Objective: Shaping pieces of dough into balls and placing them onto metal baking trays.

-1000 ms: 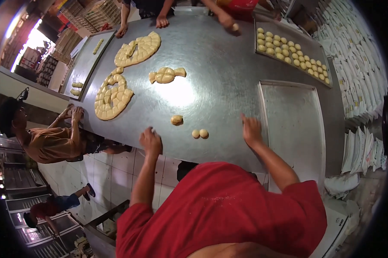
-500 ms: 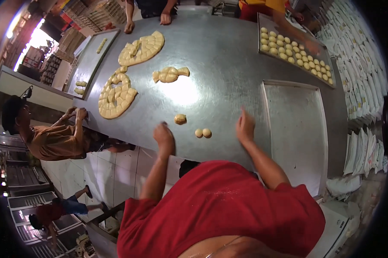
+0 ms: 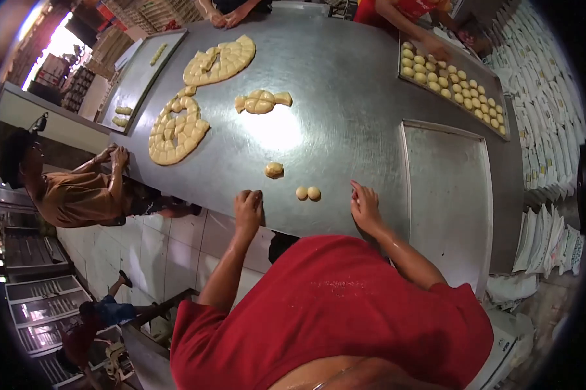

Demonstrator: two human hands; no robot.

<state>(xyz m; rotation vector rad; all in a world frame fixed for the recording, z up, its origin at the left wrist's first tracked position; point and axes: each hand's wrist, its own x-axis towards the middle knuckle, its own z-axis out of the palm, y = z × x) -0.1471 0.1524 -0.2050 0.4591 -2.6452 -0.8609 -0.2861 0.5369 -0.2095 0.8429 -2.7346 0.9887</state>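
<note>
- In the head view, my left hand point(image 3: 247, 207) is at the near edge of the metal table point(image 3: 345, 143); its fingers are bent, and because the palm is hidden, I cannot tell if it is wide or narrow.
- My right hand point(image 3: 366, 204) is loosely opened, and I see nothing held in it; it is between the two dough balls point(image 3: 301, 193) and the metal tray point(image 3: 445, 175).
- The two dough balls lie side by side between my hands; the small dough lump point(image 3: 274, 170) is just beyond them, toward the left.
- To handle these pieces well, I judge that light, equal finger pressure is best, since such dough is probably soft and could flatten or stick to its neighbour.
</note>
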